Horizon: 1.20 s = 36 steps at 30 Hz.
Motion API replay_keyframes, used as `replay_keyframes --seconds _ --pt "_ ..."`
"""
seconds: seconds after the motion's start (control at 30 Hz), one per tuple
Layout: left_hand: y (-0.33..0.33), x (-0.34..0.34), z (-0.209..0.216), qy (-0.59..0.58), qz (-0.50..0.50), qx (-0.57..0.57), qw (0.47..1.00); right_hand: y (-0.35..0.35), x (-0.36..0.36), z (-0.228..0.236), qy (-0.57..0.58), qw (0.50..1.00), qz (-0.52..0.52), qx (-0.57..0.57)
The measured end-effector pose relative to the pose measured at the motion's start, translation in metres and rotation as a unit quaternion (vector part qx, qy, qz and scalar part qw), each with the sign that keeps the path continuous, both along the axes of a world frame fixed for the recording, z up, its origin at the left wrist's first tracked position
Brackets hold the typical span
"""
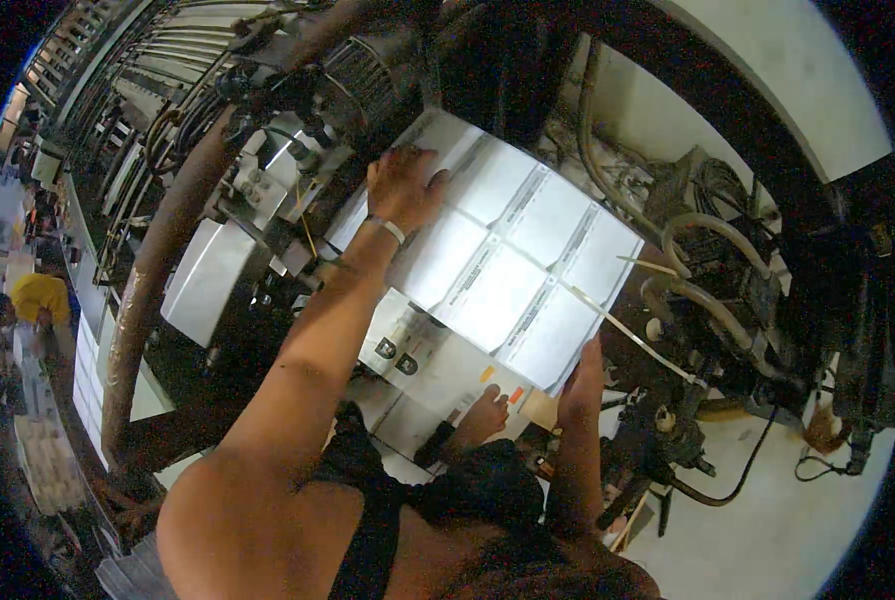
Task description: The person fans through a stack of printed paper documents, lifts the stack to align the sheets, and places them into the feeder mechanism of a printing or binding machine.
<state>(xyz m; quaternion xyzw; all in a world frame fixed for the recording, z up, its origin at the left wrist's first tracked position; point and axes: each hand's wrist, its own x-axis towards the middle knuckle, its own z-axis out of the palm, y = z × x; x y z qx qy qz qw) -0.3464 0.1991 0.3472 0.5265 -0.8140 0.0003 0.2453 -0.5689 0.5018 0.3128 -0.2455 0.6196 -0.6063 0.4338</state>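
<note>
A large white printed sheet, divided into several label-like panels, lies tilted in front of me; I cannot tell if it is one sheet or a stack. Flat on its far left part rests my left hand, thumb apart from the fingers. My right hand grips the near right edge, its fingers partly hidden. Under the near edge shows a pale printed surface with dark emblems and small coloured marks. Over that surface, near the sheet's lower edge, is another hand, apparently another person's.
Machinery surrounds the sheet. On the right are bent hoses and a thin pale rod reaching over the sheet's edge. A brown curved pipe and a white panel stand at left. Something yellow shows farther left.
</note>
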Motion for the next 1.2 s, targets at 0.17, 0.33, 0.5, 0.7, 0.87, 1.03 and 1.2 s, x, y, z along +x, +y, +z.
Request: replay_keyframes --seconds 0.17,0.33,0.5,0.7,0.87,1.03,1.2 --pt "-0.003 -0.002 -0.002 0.0 -0.007 0.022 1.0 -0.014 0.014 0.032 -0.128 0.991 -0.047 0.003" --pt "-0.002 -0.004 -0.007 -0.015 0.009 0.029 0.999 -0.034 0.011 0.043 0.344 0.932 -0.051 0.1" --pt "-0.005 -0.001 -0.021 -0.032 0.023 -0.011 0.999 -0.126 0.032 0.08 0.651 0.741 0.157 0.052" --pt "-0.002 -0.01 -0.008 -0.016 0.023 0.046 0.999 -0.219 0.072 0.06 0.723 0.66 0.204 0.009" --pt "-0.002 -0.007 -0.01 -0.019 0.02 0.03 0.999 -0.218 0.08 0.05 0.733 0.64 0.23 0.033" --pt "0.003 -0.007 -0.003 -0.033 0.023 0.052 0.998 -0.157 0.029 0.056 0.738 0.635 0.211 0.081" --pt "0.0 -0.008 -0.006 -0.026 0.025 0.057 0.998 -0.078 -0.019 0.069 0.613 0.735 0.171 0.233"
